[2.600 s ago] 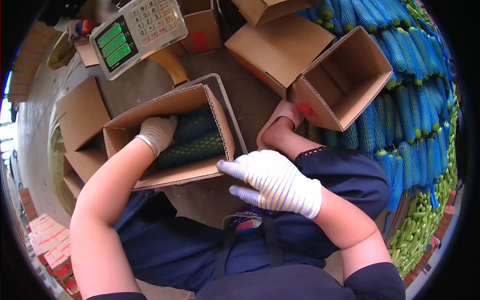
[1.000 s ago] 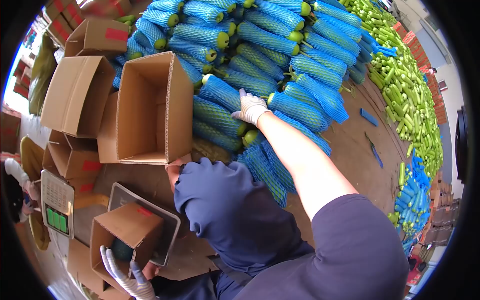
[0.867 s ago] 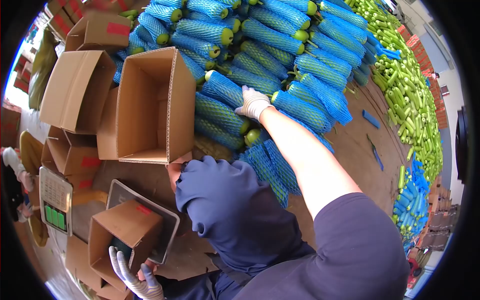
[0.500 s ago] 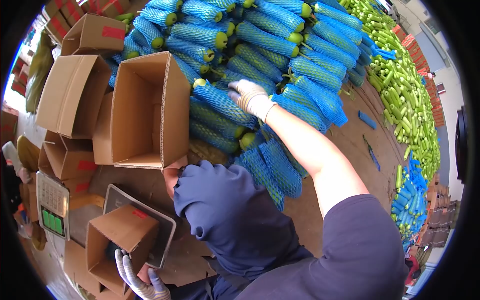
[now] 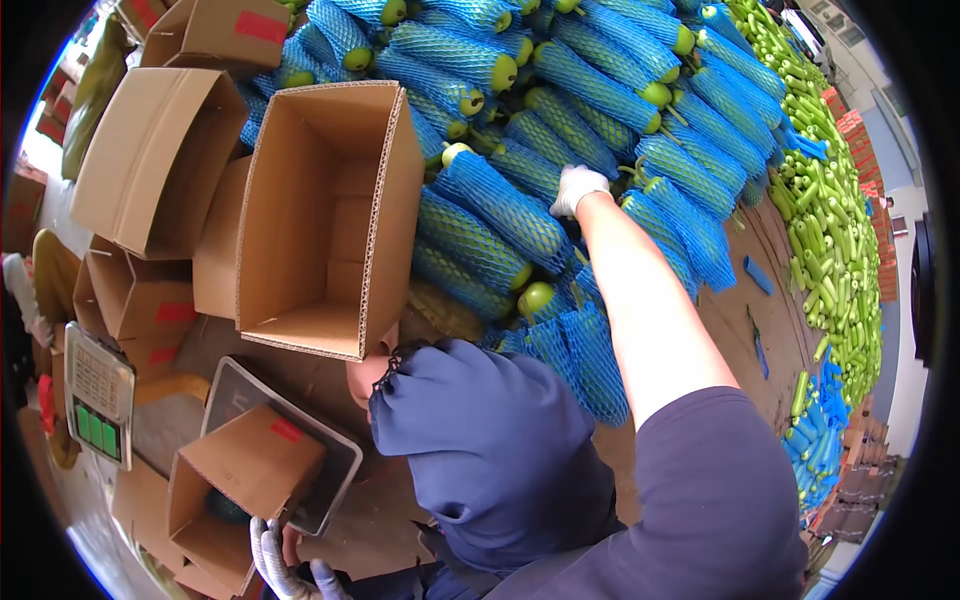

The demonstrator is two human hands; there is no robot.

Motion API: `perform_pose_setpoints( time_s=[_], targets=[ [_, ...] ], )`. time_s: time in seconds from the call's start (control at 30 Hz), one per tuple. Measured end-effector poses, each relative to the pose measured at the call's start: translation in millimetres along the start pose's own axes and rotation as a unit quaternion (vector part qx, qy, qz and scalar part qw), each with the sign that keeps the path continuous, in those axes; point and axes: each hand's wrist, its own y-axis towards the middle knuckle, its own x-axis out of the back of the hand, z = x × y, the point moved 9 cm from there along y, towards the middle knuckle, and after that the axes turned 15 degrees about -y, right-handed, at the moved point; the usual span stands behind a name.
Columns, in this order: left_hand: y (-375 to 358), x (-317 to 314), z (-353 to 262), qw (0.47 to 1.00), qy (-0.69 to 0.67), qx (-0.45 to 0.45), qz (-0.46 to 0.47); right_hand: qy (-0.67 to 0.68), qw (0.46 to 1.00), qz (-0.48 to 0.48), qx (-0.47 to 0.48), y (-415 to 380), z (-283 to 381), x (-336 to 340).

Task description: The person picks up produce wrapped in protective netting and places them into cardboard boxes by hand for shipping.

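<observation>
My right hand [image 5: 580, 190], in a white glove, is curled over the end of a long green gourd [image 5: 535, 172] in blue foam net. Its fingertips are hidden. Similar netted gourds lie packed around it, one of them [image 5: 505, 210] just to the left. Down at the lower left, my gloved left hand [image 5: 288, 570] has its fingers apart, beside the lower edge of a small open carton [image 5: 250, 455]. Something dark and netted [image 5: 228, 505] shows inside that carton, which sits tilted on a scale platform [image 5: 340, 485].
A large open carton [image 5: 395, 215] stands left of the netted gourds, with more cartons [image 5: 145, 165] behind it. The scale's display [image 5: 98, 400] is at far left. Dark blue hood-like cloth [image 5: 490, 430] fills the lower middle. Loose green gourds [image 5: 830, 230] are heaped at right.
My right hand has gone from hovering with extended fingers to curling over a netted gourd. My left hand has shifted slightly right and down along the small carton. The view has shifted too.
</observation>
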Motion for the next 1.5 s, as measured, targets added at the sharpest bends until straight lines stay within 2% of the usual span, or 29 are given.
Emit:
perform_pose_setpoints(
  time_s=[0.03,0.1,0.17,0.2,0.27,0.3,0.33,0.37,0.4,0.43,0.47,0.5,0.53,0.6,0.63,0.7,0.73,0.8,0.83,0.9,0.97,1.03,1.07,1.13,1.17,1.23,1.37,1.5],
  targets=[
    [-1,0,3,1.000,0.001,0.001,-0.001,0.028,1.000,0.009,0.011,0,-3,3],
    [-6,2,13,0.997,-0.071,0.030,-0.022,0.022,0.996,-0.080,0.040,-2,-4,30],
    [-4,7,6,0.998,-0.063,0.020,-0.015,0.084,0.990,-0.037,0.104,7,-11,46],
    [-3,8,2,0.998,-0.055,0.009,-0.011,0.222,0.967,0.022,0.127,-5,-19,47],
    [-4,11,-3,0.996,-0.080,0.013,-0.023,0.487,0.856,0.106,0.138,-28,-36,39],
    [-5,11,-6,0.994,-0.102,0.017,-0.036,0.553,0.815,0.131,0.114,-63,-43,43],
    [-5,9,-8,0.986,-0.154,0.033,-0.047,0.622,0.758,0.146,0.131,-83,-50,36],
    [-8,7,-1,0.986,-0.160,0.025,-0.051,0.693,0.698,0.126,0.126,-99,-59,22],
    [-15,4,14,0.976,-0.208,0.020,-0.065,0.727,0.644,0.114,0.207,-137,-54,30],
    [-19,2,21,0.964,-0.253,0.016,-0.077,0.768,0.589,0.131,0.215,-159,-50,22],
    [-18,-1,17,0.957,-0.270,0.048,-0.092,0.788,0.565,0.116,0.217,-172,-46,17],
    [-16,-2,12,0.957,-0.271,0.038,-0.092,0.808,0.538,0.098,0.218,-177,-45,14],
    [-14,-4,4,0.966,-0.246,0.008,-0.073,0.811,0.534,0.093,0.222,-171,-46,8],
    [-10,-7,-11,0.972,-0.224,-0.041,-0.056,0.779,0.587,0.047,0.216,-150,-52,0],
    [-8,-3,-21,0.972,-0.222,-0.049,-0.056,0.782,0.582,0.042,0.218,-145,-54,11],
    [-3,2,-35,0.972,-0.230,-0.025,-0.041,0.670,0.718,0.042,0.184,-128,-53,33],
    [-5,6,-32,0.971,-0.230,-0.026,-0.056,0.672,0.716,0.036,0.185,-115,-51,42],
    [-5,10,-34,0.970,-0.231,-0.026,-0.067,0.511,0.835,-0.093,0.180,-89,-54,63],
    [-5,11,-34,0.969,-0.232,-0.020,-0.077,0.438,0.872,-0.164,0.147,-93,-55,77],
    [-6,9,-32,0.969,-0.232,-0.017,-0.079,0.184,0.959,-0.200,0.081,-101,-43,90],
    [-5,6,-29,0.973,-0.211,-0.025,-0.088,0.022,0.976,-0.208,0.065,-78,-23,63],
    [-1,4,-33,0.976,-0.200,-0.029,-0.076,0.022,0.988,-0.072,0.138,-46,-2,9],
    [0,4,-30,0.979,-0.193,-0.012,-0.070,0.024,0.988,-0.068,0.133,-38,-7,-1],
    [3,4,-24,0.978,-0.197,0.009,-0.070,0.116,0.980,-0.103,0.125,-40,-13,12],
    [4,3,-21,0.978,-0.195,0.009,-0.071,0.133,0.972,-0.153,0.122,-34,-22,24],
    [8,0,-12,0.974,-0.209,0.025,-0.077,0.136,0.938,-0.311,0.063,-36,-54,57],
    [20,-9,-19,0.981,-0.178,0.042,-0.069,0.054,0.903,-0.424,-0.031,-8,-112,92],
    [32,-18,-15,0.987,-0.146,0.039,-0.054,-0.016,0.899,-0.424,-0.112,36,-145,91]
  ],
)
